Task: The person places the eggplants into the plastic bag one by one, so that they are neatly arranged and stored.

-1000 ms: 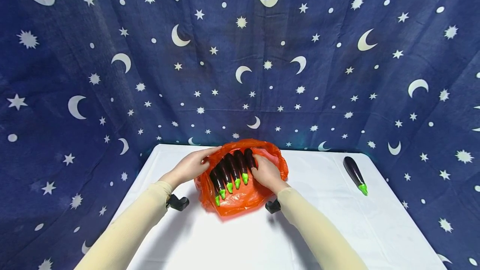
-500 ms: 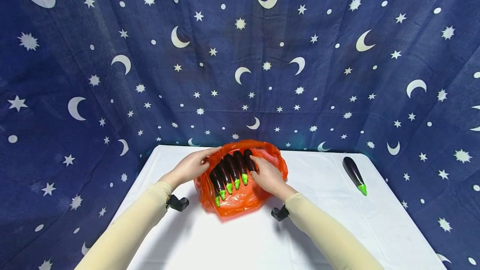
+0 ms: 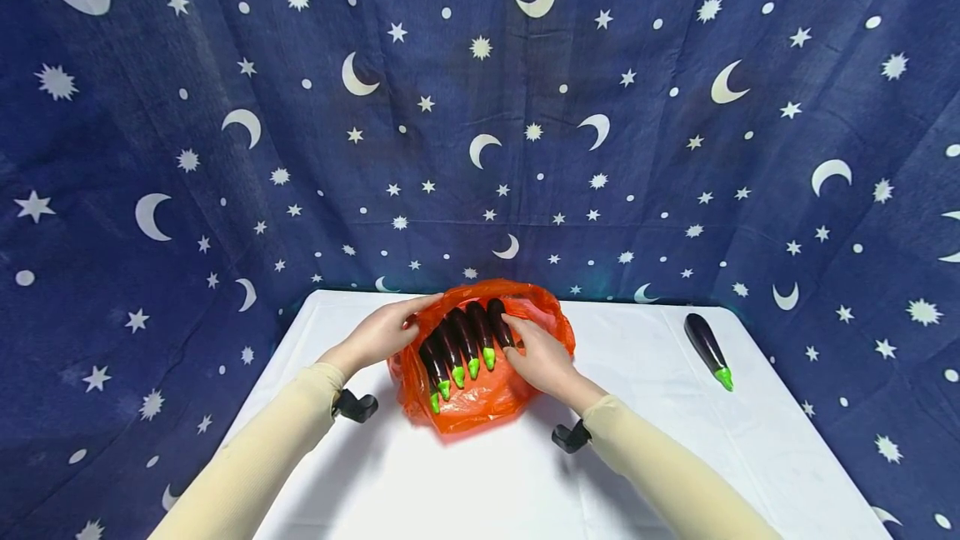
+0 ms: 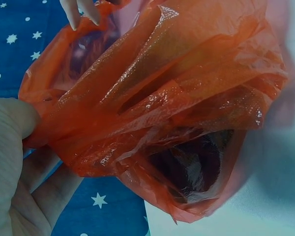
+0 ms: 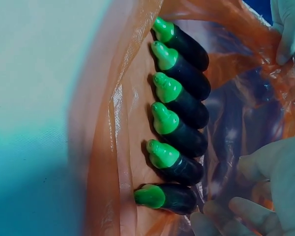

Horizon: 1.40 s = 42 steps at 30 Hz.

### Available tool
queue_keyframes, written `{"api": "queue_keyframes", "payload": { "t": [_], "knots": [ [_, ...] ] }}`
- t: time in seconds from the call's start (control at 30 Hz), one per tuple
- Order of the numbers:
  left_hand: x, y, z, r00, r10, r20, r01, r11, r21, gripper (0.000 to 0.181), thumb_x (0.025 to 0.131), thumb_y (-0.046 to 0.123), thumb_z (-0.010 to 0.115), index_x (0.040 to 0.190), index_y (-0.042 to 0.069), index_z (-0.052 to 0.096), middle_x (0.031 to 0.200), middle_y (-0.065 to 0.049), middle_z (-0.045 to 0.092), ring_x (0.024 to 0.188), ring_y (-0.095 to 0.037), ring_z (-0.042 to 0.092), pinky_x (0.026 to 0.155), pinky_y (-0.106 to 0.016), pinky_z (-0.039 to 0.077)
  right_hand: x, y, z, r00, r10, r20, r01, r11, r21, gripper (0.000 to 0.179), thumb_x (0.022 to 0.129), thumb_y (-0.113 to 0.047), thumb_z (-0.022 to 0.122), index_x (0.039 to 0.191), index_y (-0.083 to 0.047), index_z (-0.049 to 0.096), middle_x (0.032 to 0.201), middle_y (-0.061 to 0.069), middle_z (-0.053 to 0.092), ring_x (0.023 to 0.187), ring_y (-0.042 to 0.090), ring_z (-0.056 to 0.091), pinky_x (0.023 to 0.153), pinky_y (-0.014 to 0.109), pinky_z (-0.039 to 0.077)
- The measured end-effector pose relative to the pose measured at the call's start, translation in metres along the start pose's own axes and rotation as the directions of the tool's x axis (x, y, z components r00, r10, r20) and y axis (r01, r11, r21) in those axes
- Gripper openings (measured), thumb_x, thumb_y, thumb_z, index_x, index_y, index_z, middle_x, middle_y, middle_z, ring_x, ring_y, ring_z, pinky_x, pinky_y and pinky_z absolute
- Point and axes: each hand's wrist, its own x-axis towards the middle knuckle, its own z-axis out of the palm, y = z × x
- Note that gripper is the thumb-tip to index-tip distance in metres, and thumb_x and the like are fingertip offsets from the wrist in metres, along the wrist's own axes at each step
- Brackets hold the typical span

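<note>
An orange plastic bag (image 3: 483, 411) lies with its mouth spread toward me, several eggplants (image 3: 463, 338) in a row inside, green stems facing the front. My left hand (image 3: 384, 332) pinches the bag's left rim between thumb and fingers; its wrist view shows the film gathered at the thumb (image 4: 29, 120). Inside the mouth, my right hand (image 3: 543, 358) is beside the rightmost eggplant (image 3: 497, 312). In the right wrist view, that hand's fingers (image 5: 246, 211) are spread loosely near the lowest eggplant (image 5: 179, 198), with nothing between them and the thumb.
Another eggplant (image 3: 705, 347) lies alone on the right side of the white table (image 3: 637, 423). A dark blue curtain (image 3: 420, 148) with moons and stars rises right behind the bag and along both sides.
My right hand has loosened from the rightmost eggplant and drawn back slightly toward the right and front. That eggplant stays in the row. The left hand keeps its place on the rim.
</note>
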Motion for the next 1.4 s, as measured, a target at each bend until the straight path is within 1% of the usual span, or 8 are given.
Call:
{"api": "queue_keyframes", "payload": {
  "t": [0.1, 0.33, 0.63, 0.7, 0.87, 0.97, 1.13, 1.4],
  "knots": [
    [0.000, 0.000, 0.000, 1.000, 0.002, 0.000, -0.002, 1.000, -0.006, 0.066, 0.092, -0.002, 0.057, 0.152, 0.023, 0.053, 0.140, 0.001, 0.063, 0.109, -0.018, 0.060, 0.105, -0.042, 0.046, -0.005, 0.000, -0.004, 1.000, -0.014, -0.011, 0.014, 1.000, 0.008, 0.060, 0.095, -0.025, 0.068, 0.153, -0.020, 0.051, 0.150, 0.006, 0.054, 0.136, 0.027, 0.051, 0.110, 0.052, 0.043],
    [0.000, -0.001, -0.001, 1.000, 0.003, -0.005, -0.003, 1.000, 0.002, 0.066, 0.092, -0.002, 0.057, 0.152, 0.024, 0.053, 0.139, 0.000, 0.063, 0.111, -0.018, 0.061, 0.106, -0.043, 0.046, -0.019, 0.006, -0.013, 0.997, -0.035, -0.068, 0.037, 0.999, 0.025, 0.060, 0.094, -0.023, 0.069, 0.151, -0.018, 0.053, 0.146, 0.006, 0.057, 0.123, 0.027, 0.060, 0.099, 0.052, 0.051],
    [0.000, 0.000, -0.001, 1.000, 0.004, -0.008, -0.004, 1.000, 0.002, 0.065, 0.092, -0.002, 0.056, 0.152, 0.024, 0.054, 0.139, 0.001, 0.063, 0.113, -0.018, 0.061, 0.106, -0.043, 0.046, -0.032, 0.025, -0.031, 0.987, -0.061, -0.146, 0.071, 0.995, 0.064, 0.060, 0.092, -0.018, 0.068, 0.151, -0.016, 0.053, 0.144, 0.009, 0.059, 0.124, 0.031, 0.060, 0.100, 0.054, 0.049],
    [0.000, 0.000, -0.001, 1.000, 0.002, -0.007, -0.002, 1.000, 0.001, 0.065, 0.092, -0.002, 0.056, 0.152, 0.024, 0.054, 0.139, 0.001, 0.063, 0.114, -0.018, 0.061, 0.107, -0.043, 0.046, -0.035, 0.031, -0.036, 0.985, -0.052, -0.162, 0.063, 0.996, 0.068, 0.060, 0.092, -0.017, 0.068, 0.150, -0.016, 0.054, 0.140, 0.010, 0.061, 0.119, 0.031, 0.062, 0.097, 0.053, 0.050],
    [0.000, -0.002, -0.001, 1.000, -0.004, -0.009, 0.004, 1.000, 0.004, 0.065, 0.092, -0.002, 0.057, 0.151, 0.025, 0.054, 0.138, 0.002, 0.064, 0.114, -0.017, 0.061, 0.106, -0.043, 0.046, -0.042, 0.045, -0.046, 0.983, 0.001, -0.181, 0.014, 0.997, 0.082, 0.058, 0.092, -0.016, 0.068, 0.148, -0.013, 0.055, 0.126, 0.010, 0.065, 0.100, 0.027, 0.068, 0.082, 0.047, 0.056],
    [0.000, -0.002, 0.000, 1.000, -0.002, -0.012, 0.002, 1.000, 0.009, 0.065, 0.092, -0.001, 0.057, 0.151, 0.025, 0.054, 0.137, 0.002, 0.065, 0.111, -0.017, 0.061, 0.104, -0.042, 0.047, -0.045, 0.053, -0.051, 0.983, 0.022, -0.182, -0.008, 0.997, 0.081, 0.058, 0.093, -0.015, 0.067, 0.149, -0.012, 0.054, 0.127, 0.012, 0.065, 0.099, 0.026, 0.068, 0.081, 0.045, 0.057],
    [0.000, -0.003, 0.000, 1.000, -0.001, -0.013, 0.001, 1.000, 0.007, 0.065, 0.091, -0.001, 0.058, 0.151, 0.026, 0.054, 0.136, 0.002, 0.065, 0.110, -0.017, 0.061, 0.104, -0.042, 0.048, -0.052, 0.064, -0.061, 0.979, 0.048, -0.197, -0.034, 0.997, 0.074, 0.057, 0.094, -0.014, 0.066, 0.149, -0.010, 0.053, 0.133, 0.014, 0.063, 0.102, 0.028, 0.068, 0.083, 0.048, 0.056],
    [0.000, -0.002, 0.001, 1.000, 0.010, -0.014, -0.010, 1.000, 0.012, 0.065, 0.091, -0.001, 0.058, 0.151, 0.024, 0.054, 0.136, 0.001, 0.065, 0.109, -0.017, 0.062, 0.104, -0.043, 0.048, -0.058, 0.089, -0.074, 0.972, 0.089, -0.217, -0.085, 0.996, 0.028, 0.057, 0.095, -0.015, 0.065, 0.150, -0.006, 0.050, 0.133, 0.017, 0.062, 0.104, 0.032, 0.067, 0.084, 0.051, 0.055]
  ]
}}
